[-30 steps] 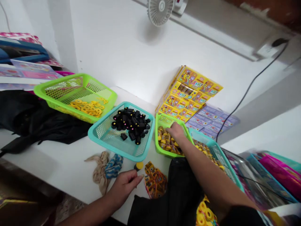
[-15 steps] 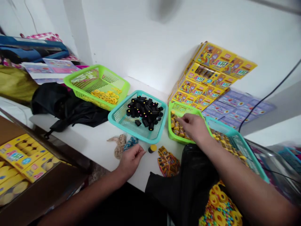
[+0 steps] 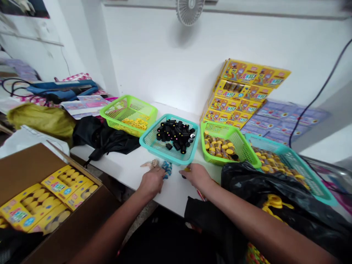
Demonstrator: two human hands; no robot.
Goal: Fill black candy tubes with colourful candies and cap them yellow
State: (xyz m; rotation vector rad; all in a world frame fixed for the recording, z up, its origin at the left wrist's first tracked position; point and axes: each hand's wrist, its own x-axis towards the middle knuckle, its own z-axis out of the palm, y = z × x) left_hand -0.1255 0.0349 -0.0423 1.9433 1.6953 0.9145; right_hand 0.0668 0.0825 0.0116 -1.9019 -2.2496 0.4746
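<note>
My right hand (image 3: 197, 175) is closed around a small black container with a yellow cap (image 3: 187, 169), low over the white table; the fingers hide most of it. To its left, my left hand (image 3: 152, 182) has its fingers pressed together, and whatever they hold is hidden. Just behind the left fingers lie a blue patterned cloth (image 3: 167, 168) and a beige knotted cloth (image 3: 154, 163). A turquoise basket (image 3: 150, 148) of black containers stands beyond both hands. Right of it, a green basket (image 3: 210, 158) holds small yellow-capped jars (image 3: 218, 146). Printed wrappers are mostly covered by my right forearm.
Another green basket (image 3: 110, 119) with yellow rings stands back left. A second turquoise basket (image 3: 327, 198) is at the right, behind a black plastic bag (image 3: 247, 183). Stacked yellow boxes (image 3: 233, 99) lean by the wall. An open carton (image 3: 82, 216) sits at lower left.
My right hand has moved from the green basket of jars down to the yellow-capped container on the table and closed around it. My left hand stays near the cloths. The view has tilted up.
</note>
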